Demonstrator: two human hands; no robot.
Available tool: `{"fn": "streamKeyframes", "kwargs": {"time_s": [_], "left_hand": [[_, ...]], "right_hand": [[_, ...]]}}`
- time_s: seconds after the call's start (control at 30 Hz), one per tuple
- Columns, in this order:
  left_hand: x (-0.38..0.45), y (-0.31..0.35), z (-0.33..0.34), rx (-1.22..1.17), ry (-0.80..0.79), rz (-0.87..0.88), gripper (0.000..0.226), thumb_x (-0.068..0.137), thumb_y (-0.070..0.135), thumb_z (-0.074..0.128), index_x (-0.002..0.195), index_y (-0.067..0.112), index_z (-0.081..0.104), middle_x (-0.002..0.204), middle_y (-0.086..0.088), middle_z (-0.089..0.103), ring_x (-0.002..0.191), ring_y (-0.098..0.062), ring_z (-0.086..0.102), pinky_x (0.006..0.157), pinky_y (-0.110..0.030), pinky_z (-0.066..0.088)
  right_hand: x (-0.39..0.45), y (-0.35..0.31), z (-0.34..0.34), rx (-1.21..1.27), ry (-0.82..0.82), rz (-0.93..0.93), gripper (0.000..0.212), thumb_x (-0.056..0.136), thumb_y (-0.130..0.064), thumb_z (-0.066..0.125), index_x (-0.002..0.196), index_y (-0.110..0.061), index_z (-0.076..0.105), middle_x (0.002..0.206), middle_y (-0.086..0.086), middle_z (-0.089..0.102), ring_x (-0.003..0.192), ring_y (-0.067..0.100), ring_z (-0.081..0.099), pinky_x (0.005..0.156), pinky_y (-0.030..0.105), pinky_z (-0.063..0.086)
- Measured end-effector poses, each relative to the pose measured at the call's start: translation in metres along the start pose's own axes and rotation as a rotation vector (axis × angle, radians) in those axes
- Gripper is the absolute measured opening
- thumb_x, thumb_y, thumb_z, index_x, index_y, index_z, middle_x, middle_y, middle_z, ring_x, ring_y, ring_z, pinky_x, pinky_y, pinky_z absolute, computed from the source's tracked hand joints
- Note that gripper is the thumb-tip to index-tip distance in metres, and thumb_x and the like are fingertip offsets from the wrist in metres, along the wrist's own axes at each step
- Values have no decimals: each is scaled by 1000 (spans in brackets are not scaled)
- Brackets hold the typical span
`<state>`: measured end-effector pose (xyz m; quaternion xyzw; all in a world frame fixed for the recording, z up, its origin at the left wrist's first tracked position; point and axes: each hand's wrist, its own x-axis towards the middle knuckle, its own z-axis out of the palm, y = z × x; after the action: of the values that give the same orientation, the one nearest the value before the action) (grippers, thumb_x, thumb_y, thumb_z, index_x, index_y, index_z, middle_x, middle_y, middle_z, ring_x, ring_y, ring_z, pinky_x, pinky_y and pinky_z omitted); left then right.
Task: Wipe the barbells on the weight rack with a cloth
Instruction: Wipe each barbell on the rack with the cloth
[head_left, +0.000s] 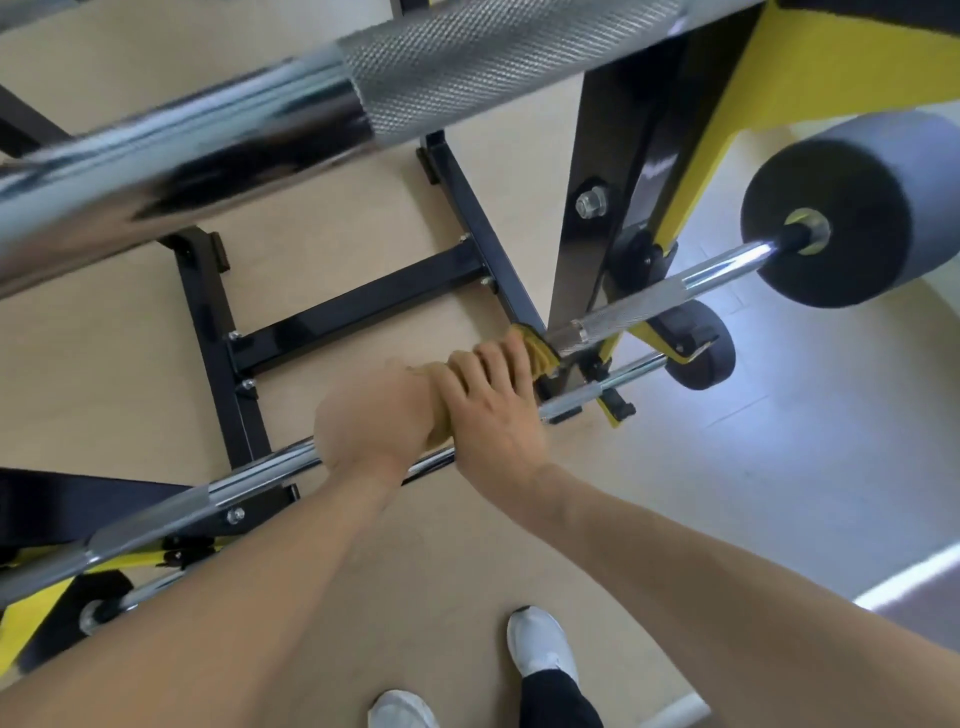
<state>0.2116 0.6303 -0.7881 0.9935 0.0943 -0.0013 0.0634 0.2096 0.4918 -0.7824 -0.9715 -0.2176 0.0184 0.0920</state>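
Observation:
A chrome barbell (649, 304) lies slanted across the black and yellow weight rack (587, 156), with a grey weight (883, 176) on its right end. My left hand (374, 415) grips this bar at mid-length. Right beside it, my right hand (493, 410) curls over a yellow cloth (537, 351) wrapped on the bar; the cloth's edge shows past my fingertips, close to the rack's upright. Just below runs a second, thinner barbell (602, 384) with a small black weight (701, 358).
A third barbell (415, 67), thick and knurled, crosses the top of the view close to the camera. The rack's black base bars (358, 306) lie on the beige floor. My white shoes (540, 649) stand at the bottom. Another weight (78, 618) sits at the lower left.

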Motion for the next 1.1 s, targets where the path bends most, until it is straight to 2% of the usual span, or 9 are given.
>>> {"fn": "streamKeyframes", "kwargs": {"time_s": [0.2,0.33,0.4,0.57,0.67,0.73,0.83,0.93,1.1], "left_hand": [[-4,-4,6,-104,91,48,47,99,38,21,74,15,55,61,-5,56,53,-28,54,52,-41,51],[-24,-6,17,-365,508,229,10,89,7,52,96,3,57,97,-17,57,91,-33,54,84,-41,44],[-62,3,42,-501,596,393,24,80,-3,57,104,2,54,110,-19,53,102,-34,51,91,-44,38],[-110,-2,154,-415,212,260,41,77,7,49,116,8,58,119,-13,54,110,-34,47,95,-46,40],[-84,-18,201,-311,143,81,40,84,18,41,118,7,59,115,-11,59,110,-32,48,92,-46,40],[-60,-26,224,-196,33,1,32,93,21,41,113,8,61,109,-12,65,103,-34,53,87,-46,42],[-34,-32,246,-71,-196,-20,32,104,28,32,101,12,60,95,-10,67,88,-34,59,80,-42,49],[-27,-34,256,55,-208,52,31,103,30,30,94,17,56,83,-1,53,78,-28,53,68,-33,44],[-34,-41,263,155,-47,239,20,104,28,33,88,19,42,79,3,51,72,-20,54,58,-34,46]], "right_hand": [[-20,19,20,210,122,-161,67,90,-7,44,154,-19,31,159,4,32,152,26,13,124,47,1],[-49,43,45,363,231,-254,66,92,4,40,155,-13,28,164,7,20,154,25,6,125,47,7],[-60,55,69,422,259,-274,65,91,10,43,153,-7,31,162,12,23,153,28,11,124,47,11],[-57,93,161,220,11,-172,54,92,-22,46,145,-17,45,142,12,50,132,36,42,111,58,32],[-62,111,213,-105,-392,-248,74,91,-46,45,156,-27,16,162,6,14,151,35,6,119,64,2],[-65,117,230,-140,-352,-308,86,86,-53,50,158,-25,10,165,7,0,152,31,-9,119,62,-8],[-58,123,231,36,-141,-324,82,82,-55,55,153,-25,27,159,1,28,150,22,16,122,54,4],[-28,114,232,-63,-201,-299,72,82,-59,58,144,-33,32,140,-8,48,131,18,43,118,49,22],[9,78,252,-193,-150,-278,36,88,-65,53,89,-30,48,75,-9,55,70,16,57,64,31,46]]}}
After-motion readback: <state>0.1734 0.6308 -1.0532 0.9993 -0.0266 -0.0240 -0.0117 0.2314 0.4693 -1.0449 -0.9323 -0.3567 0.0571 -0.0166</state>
